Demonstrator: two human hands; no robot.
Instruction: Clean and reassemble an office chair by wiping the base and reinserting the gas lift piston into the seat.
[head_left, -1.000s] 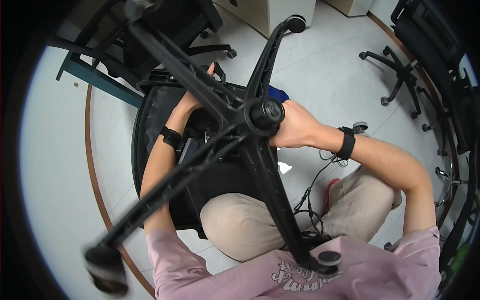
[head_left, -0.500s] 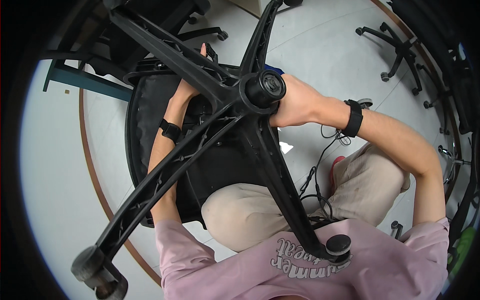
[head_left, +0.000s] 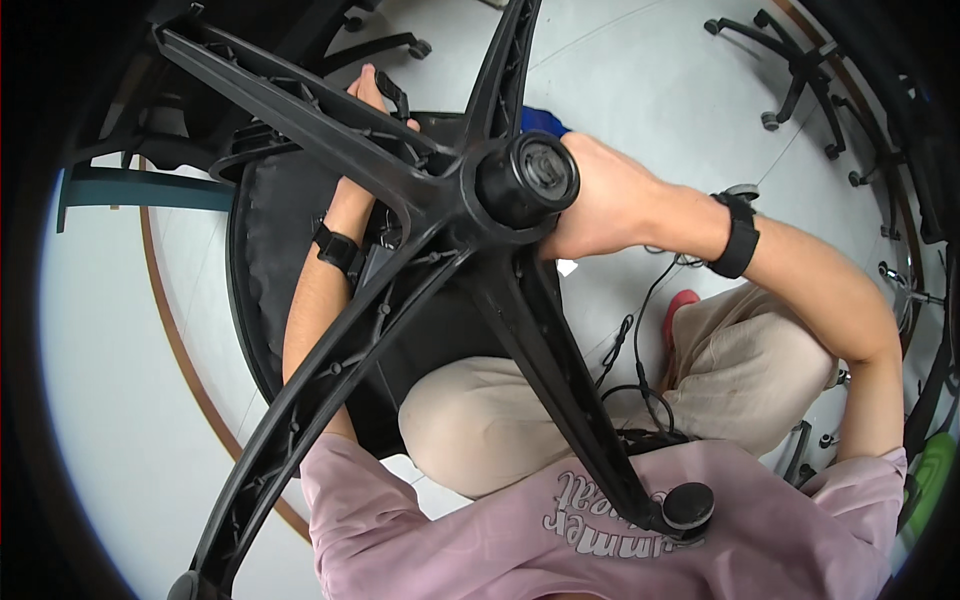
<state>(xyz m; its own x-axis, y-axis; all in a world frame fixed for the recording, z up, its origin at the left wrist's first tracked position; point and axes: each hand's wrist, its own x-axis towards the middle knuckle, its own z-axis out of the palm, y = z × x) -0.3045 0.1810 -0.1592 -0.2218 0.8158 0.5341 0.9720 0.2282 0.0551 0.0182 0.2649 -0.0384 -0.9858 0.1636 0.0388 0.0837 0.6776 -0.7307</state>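
Observation:
A black star-shaped chair base [head_left: 470,200] rises in front of me, legs spread outward, with a round hub end [head_left: 545,170] facing up. Below it lies an upturned chair with a black seat [head_left: 275,235]. My right hand [head_left: 605,195] is curled against the hub's right side; its fingertips and what they grip are hidden behind the hub. Partly covered by a leg, my left hand [head_left: 369,92] reaches past the seat, its visible fingers stretched out beside a small black lever [head_left: 393,96]. Something blue [head_left: 543,121] shows just behind the hub.
Black cables [head_left: 640,345] trail over the floor by my bent legs [head_left: 470,420]. A caster [head_left: 688,505] on one leg is close to my chest. Other wheeled chair bases [head_left: 800,70] stand at the far right. A teal bar [head_left: 150,190] extends at the left.
The chair base and the seat below have shifted slightly left. My left fingers have moved up and left with the lever, showing more. My right hand stays at the hub.

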